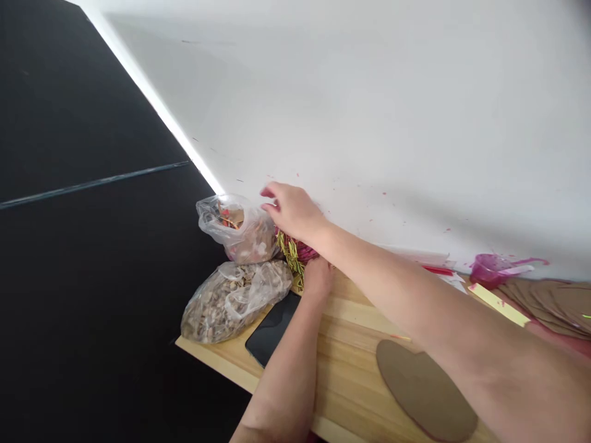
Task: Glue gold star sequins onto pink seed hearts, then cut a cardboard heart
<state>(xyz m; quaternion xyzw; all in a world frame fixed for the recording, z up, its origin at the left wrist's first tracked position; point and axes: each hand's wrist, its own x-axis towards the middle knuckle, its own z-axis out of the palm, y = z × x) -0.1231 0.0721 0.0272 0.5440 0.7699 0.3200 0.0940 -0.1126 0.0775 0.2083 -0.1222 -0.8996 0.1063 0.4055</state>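
Observation:
My right hand [292, 209] reaches across to the upper clear plastic bag [240, 231], fingers bent at the bag's open top and touching its rim. My left hand [317, 277] rests lower, its fingers hidden under my right wrist, pressed against a bundle of green and red sprigs [292, 253]. A second clear bag [231, 298] full of brownish chips lies on the wooden board [351, 344] below the first. A black phone [272, 329] lies flat beside my left forearm.
A brown heart-shaped cardboard cutout [425, 391] lies on the board near my right arm. A pink cup [489, 269], a yellow strip [498, 303] and brown fabric [549, 304] sit at the right against the white wall. Black floor lies left of the board.

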